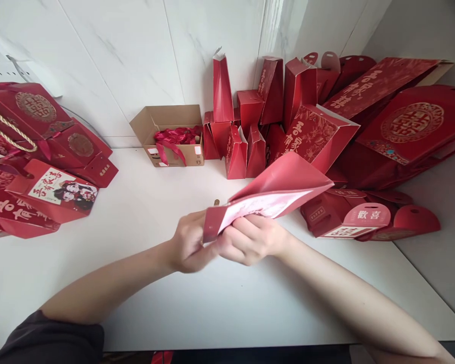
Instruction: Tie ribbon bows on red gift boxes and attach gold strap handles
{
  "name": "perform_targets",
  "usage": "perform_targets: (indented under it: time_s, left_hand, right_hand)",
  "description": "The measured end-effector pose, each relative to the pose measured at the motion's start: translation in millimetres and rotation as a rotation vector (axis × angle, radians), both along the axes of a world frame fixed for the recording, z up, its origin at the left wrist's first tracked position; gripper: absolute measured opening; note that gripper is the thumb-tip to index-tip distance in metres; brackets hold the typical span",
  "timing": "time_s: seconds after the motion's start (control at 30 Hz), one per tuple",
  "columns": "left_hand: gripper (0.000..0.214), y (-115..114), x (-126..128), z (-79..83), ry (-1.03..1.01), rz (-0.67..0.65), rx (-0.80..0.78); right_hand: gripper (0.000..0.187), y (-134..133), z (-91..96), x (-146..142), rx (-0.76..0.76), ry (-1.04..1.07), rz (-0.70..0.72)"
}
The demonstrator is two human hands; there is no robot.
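Left hand (187, 242) is clamping the narrow end of a red cardboard gift box (282, 177) above the white bench (167, 308); right hand (254, 240) is gripping its printed side. Fingers are seemingly working that end, the next move calling for steady, matched pressure.

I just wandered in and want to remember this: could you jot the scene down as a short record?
Surface: white tabletop
In hand: red carton
Left hand: grips its narrower end
Right hand: curled around its pale printed side
Back: cardboard box holding red ribbon
Left side: red boxes
Right side: more red boxes, heaped
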State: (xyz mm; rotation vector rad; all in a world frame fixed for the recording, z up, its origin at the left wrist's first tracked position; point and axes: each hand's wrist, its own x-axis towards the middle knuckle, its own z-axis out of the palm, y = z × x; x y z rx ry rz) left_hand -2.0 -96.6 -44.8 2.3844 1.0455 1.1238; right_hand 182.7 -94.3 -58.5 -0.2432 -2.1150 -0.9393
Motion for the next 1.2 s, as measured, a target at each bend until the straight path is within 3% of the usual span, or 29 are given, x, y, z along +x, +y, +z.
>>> perform_targets:
  time_s: [0.13, 0.27, 0.37, 0.5, 0.73, 0.93, 1.07, 1.2]
  left_hand:
    - [0.036, -1.5, 4.4, 12.2, -0.025, 0.208, 0.180]
    - [0.023, 21.5, -14.7, 36.2, -0.076, 0.447, 0.253]
    - [0.020, 42.9, -37.1, 49.8, -0.138, 0.480, 0.282]
    - [0.026, 61.8, -51.8, 51.4, -0.096, 0.511, 0.275]
    - [0.027, 77.2, -43.8, 27.5, 0.055, 0.432, 0.085]
    - [0.030, 80.9, -38.2, 18.6, 0.030, 0.299, -0.047]
    - [0.030, 81.0, -35.8, 18.0, -0.068, 0.191, -0.081]
    - [0.039, 84.8, -33.4, 10.3, -0.149, 0.088, -0.005]
  right_hand:
    - [0.017, 12.4, -9.4, -0.8, -0.145, -0.052, -0.119]
    - [0.018, 16.4, -19.4, -10.0, -0.432, -0.264, -0.106]
    - [0.023, 13.5, -29.4, -17.5, -0.664, -0.359, -0.103]
    - [0.029, 7.8, -45.3, -26.0, -0.735, -0.449, -0.119]
    - [0.035, 8.4, -60.4, -32.1, -0.697, -0.486, -0.181]
    - [0.025, 17.9, -44.5, -20.4, -0.700, -0.516, -0.230]
    - [0.023, 30.4, -33.0, -3.1, -0.712, -0.473, -0.357]
    - [0.022, 42.2, -38.5, 6.1, -0.830, -0.488, -0.348]
